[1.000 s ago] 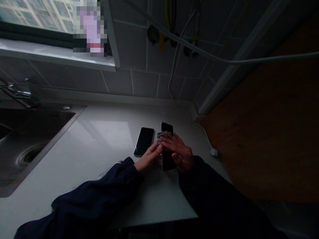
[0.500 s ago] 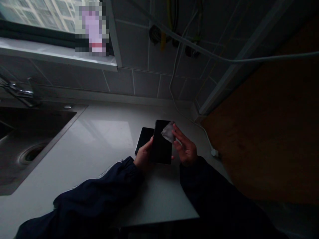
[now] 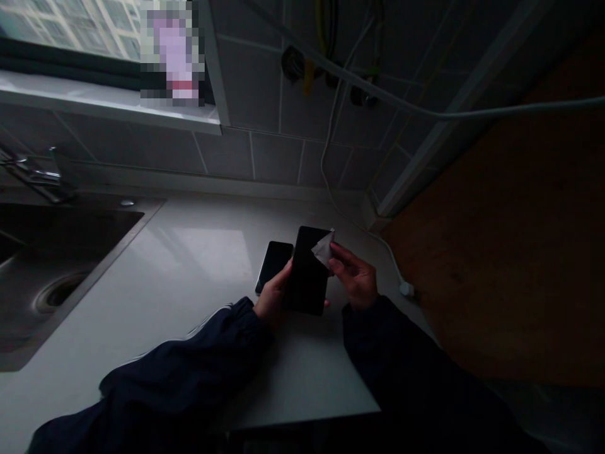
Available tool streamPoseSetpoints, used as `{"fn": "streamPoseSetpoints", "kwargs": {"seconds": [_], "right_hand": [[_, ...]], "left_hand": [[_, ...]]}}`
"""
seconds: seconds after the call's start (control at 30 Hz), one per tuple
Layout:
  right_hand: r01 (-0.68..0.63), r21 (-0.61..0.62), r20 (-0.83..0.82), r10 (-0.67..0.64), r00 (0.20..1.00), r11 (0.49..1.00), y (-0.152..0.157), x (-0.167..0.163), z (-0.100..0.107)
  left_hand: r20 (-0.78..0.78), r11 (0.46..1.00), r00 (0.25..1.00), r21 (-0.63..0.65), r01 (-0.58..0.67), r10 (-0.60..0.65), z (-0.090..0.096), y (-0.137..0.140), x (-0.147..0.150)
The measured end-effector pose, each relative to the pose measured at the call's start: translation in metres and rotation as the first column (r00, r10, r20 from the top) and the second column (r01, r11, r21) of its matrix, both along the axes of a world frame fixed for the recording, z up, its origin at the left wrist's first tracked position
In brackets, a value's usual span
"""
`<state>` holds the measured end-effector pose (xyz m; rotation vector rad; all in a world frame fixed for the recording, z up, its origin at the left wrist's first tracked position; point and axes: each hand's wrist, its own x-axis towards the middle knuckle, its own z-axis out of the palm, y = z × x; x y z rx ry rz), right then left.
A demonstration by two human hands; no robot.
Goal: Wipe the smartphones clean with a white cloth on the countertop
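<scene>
My left hand point(image 3: 273, 294) is wrapped round the lower part of a black phone point(image 3: 306, 287), thumb on its left edge and a fingertip showing at its right edge. The phone is held above the counter with its dark flat face toward me. Between the thumb and fingers of my right hand point(image 3: 355, 277) is a folded, crumpled white tissue point(image 3: 324, 250). This tissue overlaps the upper right of the phone's face; whether it touches the surface I cannot tell. A second black phone point(image 3: 275, 265) lies on the counter, just left of the held one and partly hidden by my left hand.
The white counter point(image 3: 198, 265) runs to a steel sink point(image 3: 94, 252) with a tap point(image 3: 42, 176) at left. A white cable point(image 3: 326, 151) hangs down the tiled wall to a plug point(image 3: 406, 289) at right. A brown wooden panel point(image 3: 510, 252) borders the right side.
My right fingers have closed into a pinch on the tissue, which has shifted slightly right and changed its fold. The held phone has tilted slightly; my left hand stays in place.
</scene>
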<state>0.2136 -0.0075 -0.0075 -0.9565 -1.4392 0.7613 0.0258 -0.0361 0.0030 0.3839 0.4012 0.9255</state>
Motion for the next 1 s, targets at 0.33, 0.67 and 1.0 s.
{"fn": "streamPoseSetpoints", "kwargs": {"seconds": [0.33,0.67,1.0], "right_hand": [[0.003,-0.043,-0.039,-0.005,0.999,0.999,0.001,-0.002,0.004],[-0.157,-0.119,0.064,0.166,0.984,0.980,-0.009,-0.007,0.007],[-0.247,-0.113,0.066,0.255,0.965,0.962,-0.011,-0.003,0.012]], "left_hand": [[-0.097,0.999,0.995,0.040,-0.018,0.022,-0.001,-0.005,0.001],[-0.080,0.990,0.991,-0.088,-0.111,0.104,-0.005,0.001,0.002],[-0.139,0.987,0.990,-0.157,-0.039,0.017,0.001,-0.002,0.001]]}}
